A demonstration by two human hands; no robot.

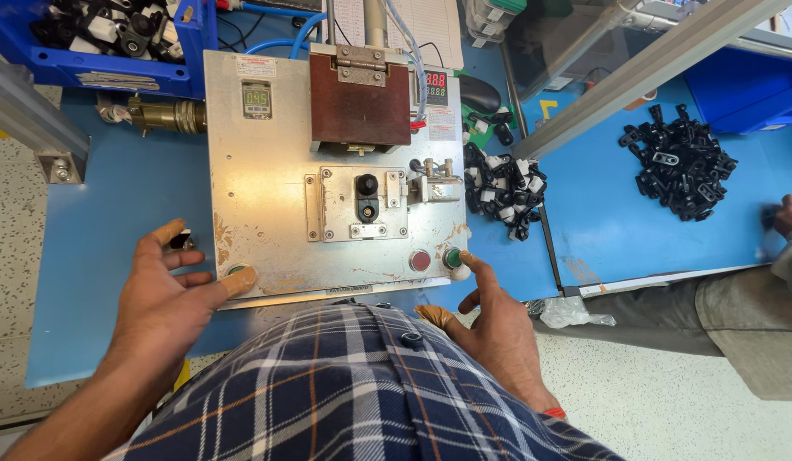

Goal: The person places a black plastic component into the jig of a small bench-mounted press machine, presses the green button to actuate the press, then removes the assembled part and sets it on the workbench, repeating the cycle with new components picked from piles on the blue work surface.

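- Two green buttons sit at the front corners of the metal press plate point(259, 205); my right hand point(490, 329) has its index finger stretched out onto the right green button point(452, 257), the other fingers curled under, gripping nothing.
- My left hand point(170, 286) lies spread and flat at the plate's front left edge, thumb tip resting on the left green button point(235, 271), which is mostly hidden under it.
- A red button point(420, 260) sits just left of the right green one.
- In the middle of the plate, a small black part point(367, 196) rests in the fixture point(353, 205), below the brown press block point(359, 101).
- A toggle clamp point(434, 183) stands just right of the fixture.
- A heap of black-and-white parts point(503, 188) lies on the blue table point(97, 230) beside the plate's right edge.
- Further right, a pile of black clips point(678, 162) lies near another person's hand point(789, 213).
- A blue bin point(114, 38) of parts stands at the far left.
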